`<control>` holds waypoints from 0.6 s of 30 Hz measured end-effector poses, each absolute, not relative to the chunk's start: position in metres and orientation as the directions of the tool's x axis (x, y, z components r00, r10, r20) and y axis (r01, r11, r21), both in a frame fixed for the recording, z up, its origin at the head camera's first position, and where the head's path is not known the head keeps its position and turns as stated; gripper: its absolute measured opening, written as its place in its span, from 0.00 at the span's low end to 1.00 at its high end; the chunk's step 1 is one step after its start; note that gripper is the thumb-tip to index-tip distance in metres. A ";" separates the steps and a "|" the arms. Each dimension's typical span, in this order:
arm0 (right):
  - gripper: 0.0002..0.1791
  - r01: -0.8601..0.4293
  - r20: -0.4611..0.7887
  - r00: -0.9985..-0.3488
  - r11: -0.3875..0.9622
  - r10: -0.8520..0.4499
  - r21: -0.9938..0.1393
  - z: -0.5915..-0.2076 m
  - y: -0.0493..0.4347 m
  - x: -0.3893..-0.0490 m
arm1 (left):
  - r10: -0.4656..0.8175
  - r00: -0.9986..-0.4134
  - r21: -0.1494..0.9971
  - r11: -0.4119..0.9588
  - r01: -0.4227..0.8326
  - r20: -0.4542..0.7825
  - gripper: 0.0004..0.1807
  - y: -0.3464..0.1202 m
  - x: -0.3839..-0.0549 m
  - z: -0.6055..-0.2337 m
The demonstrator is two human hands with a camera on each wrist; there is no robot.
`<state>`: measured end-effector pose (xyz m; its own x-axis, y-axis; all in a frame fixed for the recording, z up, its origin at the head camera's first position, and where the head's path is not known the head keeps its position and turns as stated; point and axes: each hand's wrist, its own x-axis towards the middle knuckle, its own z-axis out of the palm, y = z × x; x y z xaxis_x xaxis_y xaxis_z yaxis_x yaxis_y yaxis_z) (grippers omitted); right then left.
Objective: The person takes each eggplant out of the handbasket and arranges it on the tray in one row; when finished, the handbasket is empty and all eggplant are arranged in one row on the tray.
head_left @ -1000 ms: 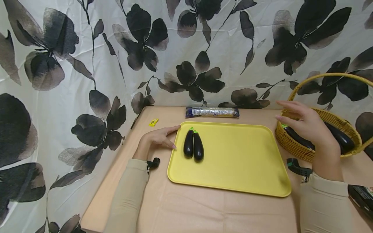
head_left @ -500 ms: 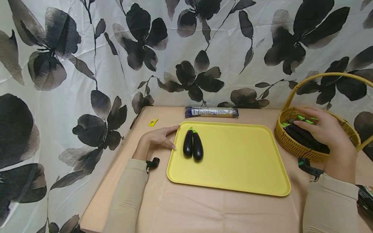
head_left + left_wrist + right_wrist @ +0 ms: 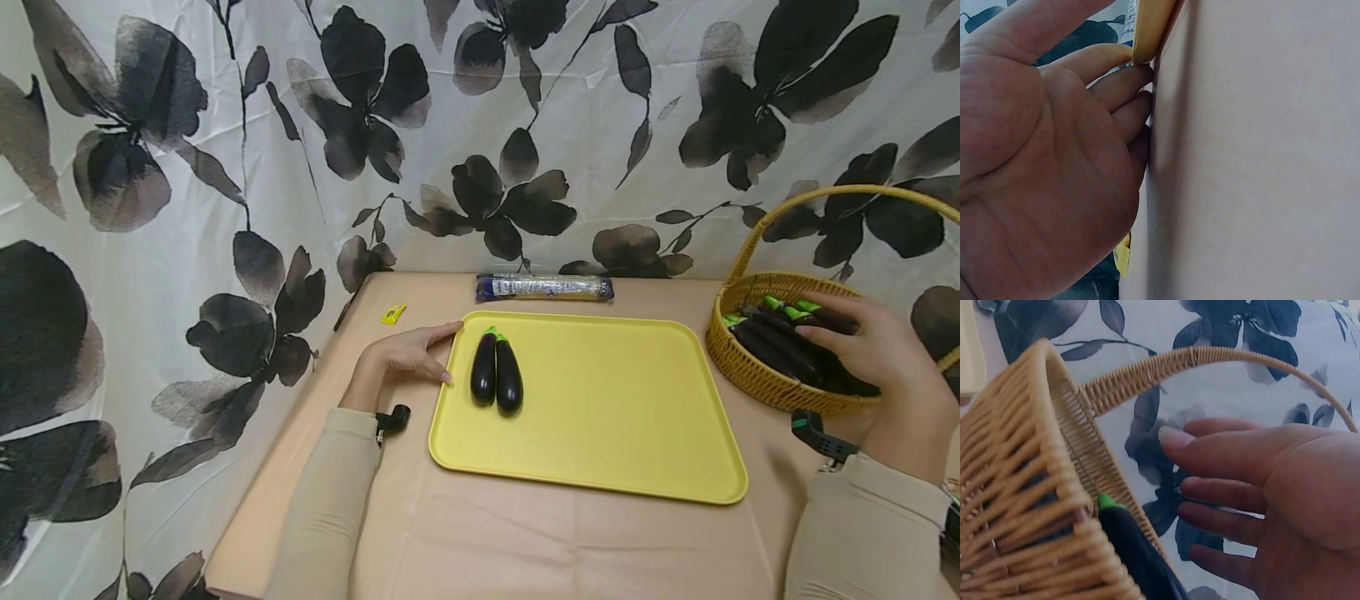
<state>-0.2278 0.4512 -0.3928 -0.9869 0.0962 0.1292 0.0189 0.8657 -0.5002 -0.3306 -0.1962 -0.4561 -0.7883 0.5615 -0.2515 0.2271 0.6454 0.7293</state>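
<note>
Two small dark purple eggplants (image 3: 483, 367) lie side by side at the left of the yellow tray (image 3: 622, 408). My left hand (image 3: 401, 352) touches the tray's left edge with its fingertips, thumb and forefinger spread apart. In the left wrist view, the fingers (image 3: 1125, 87) meet the tray's corner. Over the right side of the wicker basket (image 3: 738, 362) hovers my right hand (image 3: 888, 358), partly covering the several eggplants (image 3: 780, 346) inside. In the right wrist view its fingers are extended with nothing between them, beside an eggplant (image 3: 1132, 544) with a green tip.
A long blue-and-silver packet (image 3: 544, 288) lies behind the tray. A small yellow wrapper (image 3: 393, 314) sits at the back left of the table (image 3: 570, 542). The basket's tall handle (image 3: 832, 192) arches over it. A flowered cloth (image 3: 420, 192) hangs behind.
My right hand has moved right across the basket, uncovering more of the eggplants in it. My left hand and the two eggplants on the tray have stayed in place.
</note>
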 end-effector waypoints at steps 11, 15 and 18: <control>0.35 0.089 0.061 -0.990 0.905 0.125 -0.417 -0.405 0.471 -0.224 | 0.563 -0.787 0.737 0.639 0.220 -0.254 0.67 -0.196 -0.331 -0.458; 0.33 0.095 0.042 -0.992 0.922 0.120 -0.375 -0.407 0.472 -0.225 | 0.561 -0.787 0.735 0.642 0.218 -0.257 0.67 -0.197 -0.330 -0.458; 0.32 0.094 0.029 -0.993 0.932 0.111 -0.350 -0.408 0.472 -0.226 | 0.565 -0.787 0.726 0.647 0.234 -0.249 0.67 -0.197 -0.330 -0.458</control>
<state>-0.2261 0.4719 -0.4085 -0.9934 0.1109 0.0293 0.0937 0.9319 -0.3504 -0.3301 -0.1970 -0.4580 -0.7868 0.5648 -0.2491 0.2345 0.6467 0.7258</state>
